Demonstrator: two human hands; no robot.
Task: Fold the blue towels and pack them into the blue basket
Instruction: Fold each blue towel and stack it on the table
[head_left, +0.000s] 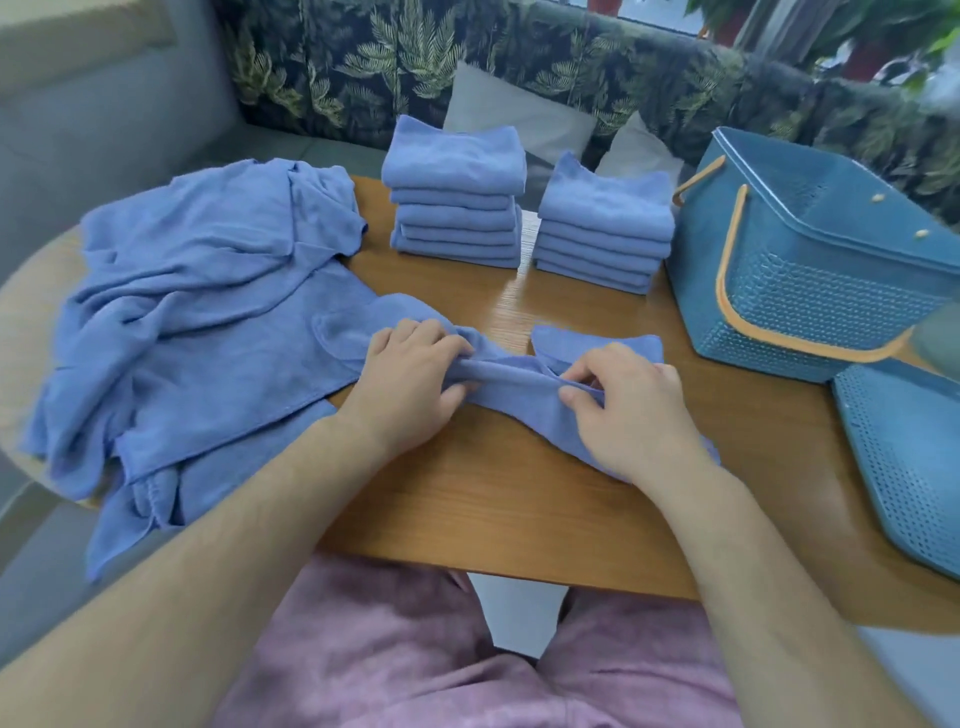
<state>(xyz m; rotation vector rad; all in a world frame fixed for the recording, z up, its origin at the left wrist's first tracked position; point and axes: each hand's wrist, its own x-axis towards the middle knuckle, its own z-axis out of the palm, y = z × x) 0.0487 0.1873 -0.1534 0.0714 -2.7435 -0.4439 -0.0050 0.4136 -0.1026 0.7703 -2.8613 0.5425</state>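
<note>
A bunched blue towel (519, 382) lies across the middle of the wooden table (493, 509). My left hand (410, 384) grips its left part, fingers curled round a rolled fold. My right hand (631, 410) pinches the same towel further right. A loose heap of unfolded blue towels (197, 322) covers the table's left side. Two stacks of folded blue towels stand at the back, the left stack (457, 197) taller than the right stack (605, 231). The blue basket (810, 270) with orange handles stands at the right, and I see no towels in it.
A blue perforated lid or second basket (904, 457) lies at the table's right edge. Grey cushions (519, 114) and a leaf-patterned sofa back sit behind the stacks. The table's near edge runs just above my lap.
</note>
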